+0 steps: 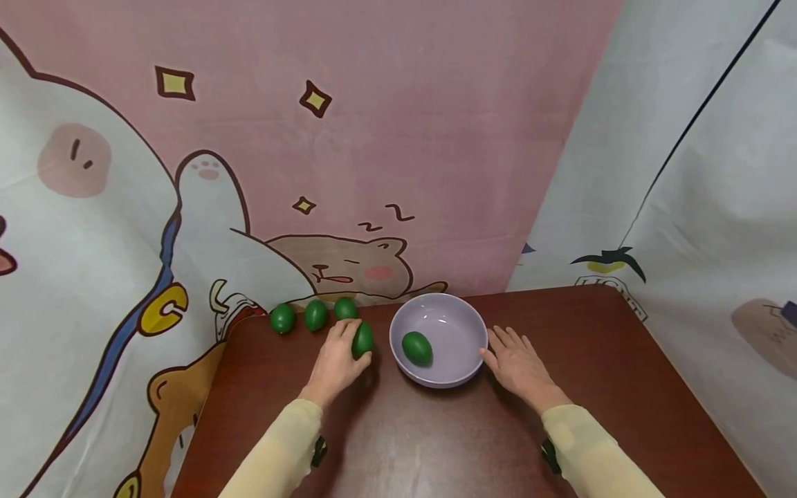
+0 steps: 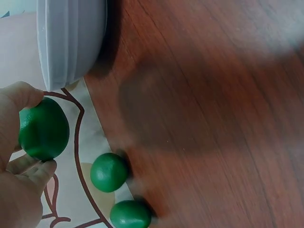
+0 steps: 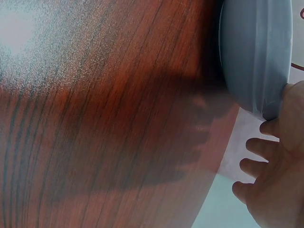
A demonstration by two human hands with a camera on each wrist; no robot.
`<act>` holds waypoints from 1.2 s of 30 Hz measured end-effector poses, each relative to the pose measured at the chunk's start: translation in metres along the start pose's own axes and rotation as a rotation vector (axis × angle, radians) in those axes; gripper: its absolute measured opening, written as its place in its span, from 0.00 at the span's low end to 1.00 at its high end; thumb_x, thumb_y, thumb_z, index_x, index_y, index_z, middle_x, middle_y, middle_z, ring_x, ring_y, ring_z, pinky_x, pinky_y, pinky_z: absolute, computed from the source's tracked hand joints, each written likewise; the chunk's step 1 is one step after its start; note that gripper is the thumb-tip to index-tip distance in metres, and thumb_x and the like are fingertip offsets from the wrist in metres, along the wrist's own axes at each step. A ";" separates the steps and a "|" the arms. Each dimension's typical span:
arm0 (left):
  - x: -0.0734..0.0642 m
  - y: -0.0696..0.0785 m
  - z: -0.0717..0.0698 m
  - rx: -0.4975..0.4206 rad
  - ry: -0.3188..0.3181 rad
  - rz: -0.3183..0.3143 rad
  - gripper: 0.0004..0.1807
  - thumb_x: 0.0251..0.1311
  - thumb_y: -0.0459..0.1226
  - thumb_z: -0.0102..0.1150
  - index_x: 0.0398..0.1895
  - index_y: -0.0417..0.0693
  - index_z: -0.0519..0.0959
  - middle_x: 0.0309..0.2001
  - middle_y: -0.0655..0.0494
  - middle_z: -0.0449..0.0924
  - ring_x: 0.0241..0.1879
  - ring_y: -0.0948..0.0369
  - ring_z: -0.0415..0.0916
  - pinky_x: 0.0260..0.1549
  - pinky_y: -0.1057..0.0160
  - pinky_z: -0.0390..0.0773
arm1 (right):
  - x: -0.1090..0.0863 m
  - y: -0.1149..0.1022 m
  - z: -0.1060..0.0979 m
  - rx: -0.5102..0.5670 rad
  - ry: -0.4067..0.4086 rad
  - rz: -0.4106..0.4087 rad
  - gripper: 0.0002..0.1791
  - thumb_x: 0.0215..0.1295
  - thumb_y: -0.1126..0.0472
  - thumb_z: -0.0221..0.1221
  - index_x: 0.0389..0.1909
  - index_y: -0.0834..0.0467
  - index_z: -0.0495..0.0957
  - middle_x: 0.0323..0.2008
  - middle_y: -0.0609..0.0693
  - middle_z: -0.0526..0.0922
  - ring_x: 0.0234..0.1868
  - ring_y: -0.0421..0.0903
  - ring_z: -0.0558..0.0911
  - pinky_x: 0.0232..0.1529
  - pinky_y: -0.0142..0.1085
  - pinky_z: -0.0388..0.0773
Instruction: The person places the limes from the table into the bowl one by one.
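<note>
My left hand grips a green lime between thumb and fingers, left of the bowl. In the left wrist view that same lime is held up off the table. A round lilac bowl stands near the table's back edge with one lime lying in it. At the bowl's right side is my right hand, its fingers spread and its thumb at the bowl's wall. Three more limes sit in a row by the back edge: a left one, a middle one and a right one.
The dark reddish-brown wooden table ends at a cloth backdrop printed with cartoon animals. Another white cloth hangs along the right side. The bowl stands close to the back edge.
</note>
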State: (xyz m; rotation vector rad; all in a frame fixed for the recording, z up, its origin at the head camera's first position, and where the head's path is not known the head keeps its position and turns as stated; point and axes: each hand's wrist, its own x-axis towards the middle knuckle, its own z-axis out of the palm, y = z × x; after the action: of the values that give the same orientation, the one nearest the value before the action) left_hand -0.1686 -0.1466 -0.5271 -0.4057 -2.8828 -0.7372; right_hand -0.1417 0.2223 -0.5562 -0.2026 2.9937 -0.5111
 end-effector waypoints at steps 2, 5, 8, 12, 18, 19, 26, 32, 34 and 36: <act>0.001 0.002 0.002 -0.010 0.007 0.005 0.38 0.56 0.40 0.75 0.70 0.41 0.72 0.66 0.43 0.72 0.62 0.47 0.74 0.56 0.45 0.80 | 0.000 -0.001 0.000 -0.001 -0.001 0.000 0.36 0.80 0.45 0.49 0.76 0.66 0.63 0.75 0.68 0.63 0.77 0.69 0.58 0.75 0.65 0.51; 0.003 0.008 0.004 -0.024 0.018 0.027 0.39 0.55 0.39 0.75 0.70 0.41 0.72 0.66 0.43 0.72 0.63 0.47 0.74 0.56 0.46 0.80 | 0.000 -0.002 0.000 -0.001 -0.006 0.008 0.36 0.80 0.45 0.49 0.76 0.66 0.63 0.75 0.68 0.63 0.78 0.69 0.57 0.76 0.64 0.51; 0.004 0.014 0.006 -0.040 0.018 0.048 0.39 0.55 0.39 0.75 0.71 0.41 0.72 0.65 0.44 0.72 0.63 0.47 0.73 0.57 0.47 0.79 | -0.001 -0.003 -0.001 0.001 -0.012 0.019 0.36 0.80 0.45 0.49 0.77 0.66 0.63 0.76 0.68 0.62 0.78 0.69 0.57 0.76 0.64 0.50; 0.006 0.023 0.008 -0.049 0.012 0.060 0.38 0.56 0.40 0.75 0.70 0.43 0.73 0.65 0.44 0.73 0.63 0.48 0.73 0.58 0.48 0.79 | -0.001 -0.003 -0.002 -0.002 -0.012 0.019 0.35 0.80 0.45 0.49 0.77 0.65 0.63 0.76 0.68 0.62 0.78 0.69 0.57 0.76 0.64 0.50; 0.009 0.034 0.012 -0.067 0.013 0.088 0.37 0.55 0.40 0.75 0.69 0.42 0.73 0.64 0.45 0.73 0.61 0.49 0.74 0.57 0.49 0.79 | -0.001 -0.003 -0.002 -0.014 -0.009 0.009 0.35 0.80 0.46 0.50 0.76 0.65 0.63 0.75 0.68 0.63 0.78 0.69 0.57 0.75 0.65 0.50; 0.009 0.035 0.013 -0.068 0.011 0.092 0.37 0.56 0.40 0.75 0.69 0.42 0.73 0.64 0.45 0.73 0.61 0.50 0.74 0.57 0.50 0.79 | -0.001 -0.003 -0.002 -0.014 -0.010 0.010 0.35 0.80 0.46 0.50 0.77 0.65 0.63 0.75 0.68 0.63 0.78 0.69 0.57 0.75 0.65 0.50; 0.010 0.046 0.017 -0.076 -0.027 0.100 0.38 0.57 0.41 0.74 0.71 0.42 0.72 0.65 0.46 0.73 0.60 0.50 0.74 0.58 0.50 0.79 | -0.001 -0.003 -0.002 -0.008 -0.007 0.007 0.35 0.80 0.46 0.50 0.76 0.65 0.63 0.75 0.68 0.63 0.77 0.69 0.57 0.75 0.65 0.51; 0.010 0.051 0.020 -0.080 -0.047 0.117 0.37 0.57 0.41 0.73 0.70 0.41 0.73 0.64 0.46 0.73 0.58 0.51 0.75 0.56 0.50 0.80 | -0.002 -0.003 -0.002 -0.001 -0.008 0.008 0.35 0.80 0.46 0.49 0.76 0.66 0.63 0.75 0.69 0.63 0.77 0.69 0.57 0.75 0.65 0.51; 0.011 0.053 0.021 -0.076 -0.050 0.124 0.37 0.57 0.41 0.73 0.70 0.41 0.73 0.64 0.46 0.73 0.58 0.51 0.74 0.56 0.51 0.80 | -0.002 -0.003 -0.002 -0.001 -0.011 0.011 0.35 0.81 0.46 0.49 0.76 0.66 0.63 0.75 0.69 0.63 0.77 0.69 0.57 0.75 0.64 0.50; 0.011 0.054 0.022 -0.072 -0.056 0.126 0.37 0.57 0.41 0.73 0.70 0.42 0.73 0.64 0.46 0.73 0.58 0.51 0.74 0.56 0.51 0.80 | -0.002 -0.003 -0.002 0.001 -0.012 0.012 0.35 0.81 0.46 0.49 0.76 0.66 0.63 0.75 0.69 0.63 0.77 0.69 0.57 0.76 0.64 0.50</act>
State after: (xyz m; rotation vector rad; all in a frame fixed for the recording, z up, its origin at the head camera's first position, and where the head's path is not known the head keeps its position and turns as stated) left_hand -0.1649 -0.0877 -0.5193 -0.6197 -2.8565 -0.8225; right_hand -0.1396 0.2200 -0.5528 -0.1864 2.9806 -0.5082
